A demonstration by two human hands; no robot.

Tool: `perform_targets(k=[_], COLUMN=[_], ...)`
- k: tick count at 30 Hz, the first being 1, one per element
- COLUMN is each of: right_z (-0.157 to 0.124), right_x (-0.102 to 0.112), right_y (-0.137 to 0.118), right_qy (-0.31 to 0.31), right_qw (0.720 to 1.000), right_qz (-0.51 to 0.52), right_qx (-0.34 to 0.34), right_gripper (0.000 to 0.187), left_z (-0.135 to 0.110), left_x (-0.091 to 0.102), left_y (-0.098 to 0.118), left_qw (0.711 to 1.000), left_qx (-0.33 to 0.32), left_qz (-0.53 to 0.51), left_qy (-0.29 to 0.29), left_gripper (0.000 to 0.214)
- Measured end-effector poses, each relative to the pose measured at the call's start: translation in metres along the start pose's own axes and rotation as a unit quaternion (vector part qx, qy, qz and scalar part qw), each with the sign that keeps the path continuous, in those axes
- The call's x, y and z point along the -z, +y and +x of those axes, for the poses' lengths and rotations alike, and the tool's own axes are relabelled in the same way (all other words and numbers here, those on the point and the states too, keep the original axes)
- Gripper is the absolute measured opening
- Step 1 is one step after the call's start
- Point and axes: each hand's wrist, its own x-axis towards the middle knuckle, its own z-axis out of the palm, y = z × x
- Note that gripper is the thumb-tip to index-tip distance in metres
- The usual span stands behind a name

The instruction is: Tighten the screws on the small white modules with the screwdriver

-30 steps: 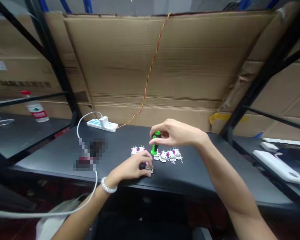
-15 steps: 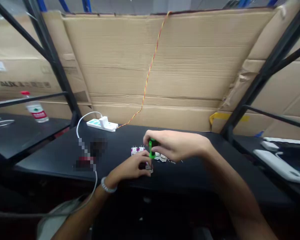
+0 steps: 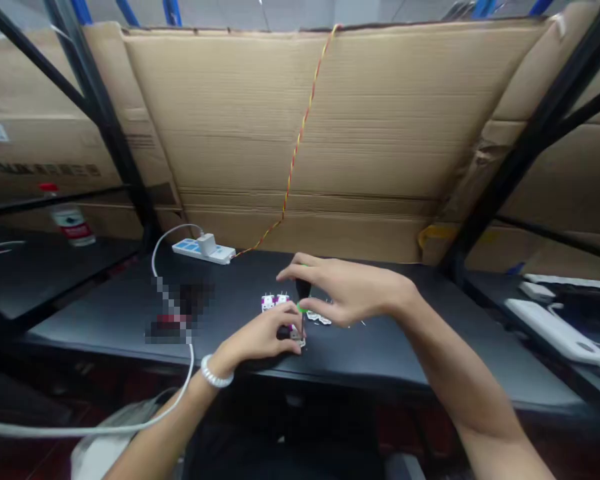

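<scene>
My right hand (image 3: pixel 347 292) grips a green-and-black screwdriver (image 3: pixel 303 300) upright, its tip down on a small white-and-magenta part (image 3: pixel 298 338) near the front of the black table (image 3: pixel 380 353). My left hand (image 3: pixel 263 337) pinches that part against the table. Two more such parts (image 3: pixel 274 302) stand just behind my left hand. Others (image 3: pixel 320 317) lie under my right hand, mostly hidden by it.
A white power strip (image 3: pixel 200 249) with a charger and a white cable (image 3: pixel 167 267) sits at the back left. A red-yellow twisted wire (image 3: pixel 300 140) hangs down the cardboard wall. A bottle (image 3: pixel 69 219) stands on the left shelf; white devices (image 3: pixel 555 327) lie right.
My right hand has lowered and shifted left with the screwdriver, from above the row of parts down onto the part under my left hand. My left hand has stayed put.
</scene>
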Motion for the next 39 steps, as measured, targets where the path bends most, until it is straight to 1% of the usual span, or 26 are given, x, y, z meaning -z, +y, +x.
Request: perform_targets(k=[2, 4, 6, 7, 9, 10, 12, 14, 15, 16, 18, 20, 23, 24, 26, 27, 30, 31, 32, 34, 36, 37, 39], right_z=[-0.002, -0.004, -0.006, -0.005, -0.003, -0.001, 0.003, 0.009, 0.011, 0.013, 0.017, 0.019, 0.017, 0.016, 0.011, 0.009, 0.003, 0.002, 0.003, 0.005, 0.008, 0.01, 0.011], right_x=[0.001, 0.004, 0.009, 0.012, 0.015, 0.016, 0.014, 0.008, 0.005, 0.002, -0.005, -0.009, -0.009, -0.007, -0.001, 0.003, 0.014, 0.017, 0.018, 0.018, 0.014, 0.012, 0.007], right_y=[0.005, 0.009, 0.011, 0.011, 0.008, 0.006, 0.0, -0.005, -0.007, -0.009, -0.01, -0.009, -0.003, -0.001, 0.005, 0.008, 0.015, 0.015, 0.014, 0.01, 0.004, 0.0, -0.006], right_qy=[-0.011, -0.015, -0.021, -0.023, -0.022, -0.022, -0.013, 0.026, 0.033, 0.033, 0.024, 0.01, -0.008, -0.013, -0.028, -0.035, -0.054, -0.052, -0.047, -0.026, -0.005, -0.003, -0.009], right_qw=[0.999, 0.998, 0.998, 0.998, 0.999, 0.999, 0.997, 0.99, 0.985, 0.982, 0.982, 0.989, 0.997, 0.999, 0.999, 0.998, 0.995, 0.995, 0.997, 0.998, 0.99, 0.985, 0.982], right_qz=[0.04, 0.054, 0.053, 0.048, 0.029, 0.014, -0.035, -0.119, -0.148, -0.166, -0.171, -0.138, -0.07, -0.047, 0.018, 0.05, 0.084, 0.078, 0.06, -0.011, -0.105, -0.138, -0.161], right_qx=[0.022, 0.032, 0.028, 0.016, -0.022, -0.043, -0.062, -0.076, -0.086, -0.089, -0.073, -0.045, -0.024, -0.018, -0.007, -0.008, -0.003, -0.014, -0.028, -0.063, -0.093, -0.1, -0.094], right_gripper=[0.049, 0.046, 0.036, 0.03, 0.014, 0.014, 0.033, 0.05, 0.055, 0.054, 0.043, 0.031, 0.022, 0.021, 0.03, 0.03, 0.02, 0.016, 0.017, 0.032, 0.046, 0.049, 0.046], left_z=[0.0, 0.001, 0.001, 0.001, 0.001, 0.001, 0.0, 0.0, 0.0, 0.0, 0.0, 0.0, 0.001, 0.001, 0.001, 0.001, 0.001, 0.0, 0.0, 0.0, 0.001, 0.001, 0.001], left_x=[0.0, 0.001, 0.002, 0.002, 0.002, 0.001, 0.001, 0.001, 0.001, 0.001, 0.001, 0.001, 0.001, 0.001, 0.001, 0.001, 0.001, 0.001, 0.0, 0.0, 0.0, -0.001, -0.001], left_y=[0.001, 0.003, 0.005, 0.006, 0.006, 0.005, 0.004, 0.003, 0.003, 0.003, 0.003, 0.003, 0.003, 0.003, 0.003, 0.003, 0.004, 0.003, 0.003, 0.003, 0.002, 0.002, 0.001], left_qw=[1.0, 1.0, 1.0, 1.0, 1.0, 1.0, 1.0, 1.0, 1.0, 1.0, 1.0, 1.0, 1.0, 1.0, 1.0, 1.0, 1.0, 1.0, 1.0, 1.0, 1.0, 1.0, 1.0], left_qx=[-0.007, -0.007, -0.002, 0.001, 0.002, 0.002, 0.004, 0.006, 0.008, 0.01, 0.011, 0.012, 0.01, 0.007, 0.002, 0.0, -0.001, -0.002, -0.003, -0.002, -0.001, 0.0, 0.0], left_qz=[-0.001, -0.001, 0.001, 0.002, -0.001, -0.002, 0.0, 0.007, 0.011, 0.014, 0.015, 0.017, 0.019, 0.016, 0.007, 0.002, -0.004, -0.005, -0.005, -0.005, -0.001, 0.002, 0.006], left_qy=[-0.001, -0.003, -0.001, 0.001, 0.001, 0.001, 0.001, 0.004, 0.006, 0.006, 0.003, -0.001, -0.003, -0.002, -0.002, 0.0, 0.002, 0.001, 0.001, 0.001, 0.004, 0.005, 0.005], left_gripper=[0.017, 0.016, 0.016, 0.016, 0.016, 0.016, 0.018, 0.019, 0.019, 0.019, 0.018, 0.017, 0.017, 0.017, 0.016, 0.016, 0.017, 0.017, 0.017, 0.017, 0.018, 0.019, 0.019])
